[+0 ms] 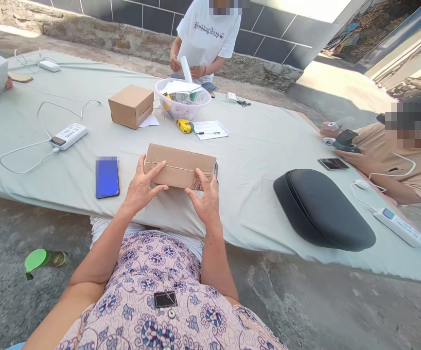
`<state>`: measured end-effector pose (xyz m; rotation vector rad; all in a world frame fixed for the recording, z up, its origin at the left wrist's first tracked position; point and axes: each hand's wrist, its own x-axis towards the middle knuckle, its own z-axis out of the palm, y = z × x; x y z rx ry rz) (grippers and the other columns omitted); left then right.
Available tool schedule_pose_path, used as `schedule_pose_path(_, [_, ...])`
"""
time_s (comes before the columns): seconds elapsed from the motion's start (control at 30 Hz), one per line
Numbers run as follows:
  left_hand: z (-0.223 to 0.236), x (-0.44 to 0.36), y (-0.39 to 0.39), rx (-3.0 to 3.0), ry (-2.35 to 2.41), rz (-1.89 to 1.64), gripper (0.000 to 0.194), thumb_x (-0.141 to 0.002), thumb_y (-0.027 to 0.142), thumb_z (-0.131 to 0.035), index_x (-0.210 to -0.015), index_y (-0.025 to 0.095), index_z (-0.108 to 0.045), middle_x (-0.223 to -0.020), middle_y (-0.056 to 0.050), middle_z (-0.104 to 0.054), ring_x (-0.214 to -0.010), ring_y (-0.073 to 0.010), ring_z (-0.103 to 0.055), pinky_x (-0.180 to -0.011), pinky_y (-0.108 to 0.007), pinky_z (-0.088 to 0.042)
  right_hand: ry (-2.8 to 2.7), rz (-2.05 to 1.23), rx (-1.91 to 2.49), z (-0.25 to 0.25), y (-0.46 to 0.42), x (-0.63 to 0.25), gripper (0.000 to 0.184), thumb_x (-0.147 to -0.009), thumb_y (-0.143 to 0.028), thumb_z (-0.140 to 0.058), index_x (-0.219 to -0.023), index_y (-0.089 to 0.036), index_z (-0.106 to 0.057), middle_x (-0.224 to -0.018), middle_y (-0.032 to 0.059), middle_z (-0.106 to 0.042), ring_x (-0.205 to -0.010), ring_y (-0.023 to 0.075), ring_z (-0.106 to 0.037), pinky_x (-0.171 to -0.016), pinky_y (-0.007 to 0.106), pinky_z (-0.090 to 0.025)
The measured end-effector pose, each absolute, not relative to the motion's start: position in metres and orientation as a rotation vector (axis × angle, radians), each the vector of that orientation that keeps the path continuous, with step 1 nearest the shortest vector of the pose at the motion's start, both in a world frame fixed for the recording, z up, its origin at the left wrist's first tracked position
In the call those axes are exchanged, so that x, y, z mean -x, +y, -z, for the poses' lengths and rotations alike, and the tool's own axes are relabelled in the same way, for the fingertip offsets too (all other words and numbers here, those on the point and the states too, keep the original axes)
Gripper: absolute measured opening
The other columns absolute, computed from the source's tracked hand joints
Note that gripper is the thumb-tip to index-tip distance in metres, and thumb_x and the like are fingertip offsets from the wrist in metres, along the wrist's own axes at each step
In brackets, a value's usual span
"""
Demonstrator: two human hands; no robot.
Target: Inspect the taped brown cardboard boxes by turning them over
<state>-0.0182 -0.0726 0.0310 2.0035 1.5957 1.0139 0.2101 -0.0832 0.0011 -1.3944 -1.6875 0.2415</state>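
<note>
Cardboard box (181,160), long and tied with thin string (181,167) along its top, lies on the cloth-covered table (247,194) right between the person's two hands. The left hand (141,187) has hold of its left end, fingers partly spread and bent, the index fingertip resting on top by the string and the thumb near the front lower edge. The right hand (206,194) holds the opposite end in a similar loose curl, one fingertip on the top face beside the string, its thumb by the front edge, near a patch of dark wavy lines. Just left of the grip lies a phone (107,177) with a blue screen; farther left is a white power strip (68,136) with a cable looping from it. Beyond the grip, slightly left, stands a brown carton (130,104), its corner over some white paper (149,121). Straight beyond are a yellow tape measure (185,126), a written sheet (216,127) bearing a pen, and a filled plastic basket (192,113). A person in a white T-shirt (210,36) handles something white behind the basket. Well right of the grip sits a black padded cushion (323,209); past it, another person (414,170) handles small devices.
</note>
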Motion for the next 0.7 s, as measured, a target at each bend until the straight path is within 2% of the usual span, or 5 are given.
schedule_pose_path(0.17, [-0.030,0.019,-0.071,-2.018,1.621,-0.977,0.069,-0.085,0.029,-0.075,-0.149,0.041,-0.050,-0.165,-0.009,-0.027,-0.144,-0.0332,-0.048,-0.114,-0.050,-0.048,-1.718,-0.230,1.423,-0.003,-0.083,-0.210,0.058,-0.089,-0.047,-0.069,-0.143,-0.030,-0.056,-0.157,0.0144,-0.038,-0.145,0.0322,-0.044,-0.119,0.055,-0.040])
schedule_pose_path(0.37, [-0.030,0.018,-0.073,-1.999,1.628,-1.000,0.064,-0.086,0.029,-0.074,-0.145,0.044,-0.054,-0.164,-0.006,-0.028,-0.143,-0.0343,-0.049,-0.110,-0.050,-0.052,-1.695,-0.243,1.416,-0.004,-0.083,-0.209,0.051,-0.091,-0.047,-0.066,-0.139,-0.031,-0.059,-0.158,0.0120,-0.039,-0.144,0.0297,-0.046,-0.118,0.053,-0.042])
schedule_pose_path(0.57, [-0.031,0.019,-0.073,-1.967,1.602,-1.039,0.055,-0.088,0.029,-0.071,-0.140,0.042,-0.061,-0.163,-0.003,-0.031,-0.145,-0.0329,-0.047,-0.113,-0.048,-0.051,-1.669,-0.254,1.393,-0.006,-0.084,-0.209,0.046,-0.090,-0.045,-0.067,-0.133,-0.030,-0.061,-0.156,0.0123,-0.042,-0.142,0.0290,-0.048,-0.116,0.052,-0.044])
schedule_pose_path(0.7, [-0.032,0.011,-0.076,-1.977,1.633,-1.035,0.056,-0.086,0.036,-0.074,-0.140,0.038,-0.061,-0.165,-0.007,-0.029,-0.144,-0.0342,-0.048,-0.110,-0.047,-0.052,-1.608,-0.230,1.457,-0.006,-0.083,-0.198,0.062,-0.078,-0.059,-0.076,-0.130,-0.028,-0.058,-0.150,0.0138,-0.046,-0.142,0.0323,-0.046,-0.115,0.056,-0.044])
